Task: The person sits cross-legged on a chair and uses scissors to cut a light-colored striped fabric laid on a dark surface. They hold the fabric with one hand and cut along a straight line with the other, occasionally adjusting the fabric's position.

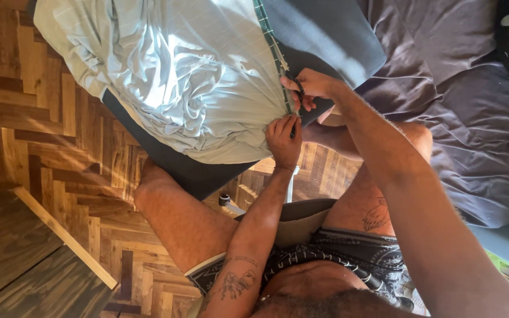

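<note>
Head view. You sit with bare knees apart, a dark cushion [325, 35] propped across your left knee, over the parquet floor [48, 135]. A pale green cover [189, 76], bunched and creased, wraps most of the cushion; its open edge carries a green zip [275, 56] running from the top of the frame down to your hands.

Your right hand [310, 87] sits at the zip line, fingers closed on a small dark tab, probably the zip pull; too small to confirm. Grip: together, pinched on that tab.

Your left hand [284, 138] is just below the right, fingertips pressed on the gathered cover edge at the zip's lower end. Grip: together, clamped on the cover fabric.

The two hands are near each other, not touching. The cushion's bare dark part shows right of the zip and along the lower edge under the cover.

A purple sheet [460, 106] on the bed lies to the right, behind your right arm.
</note>
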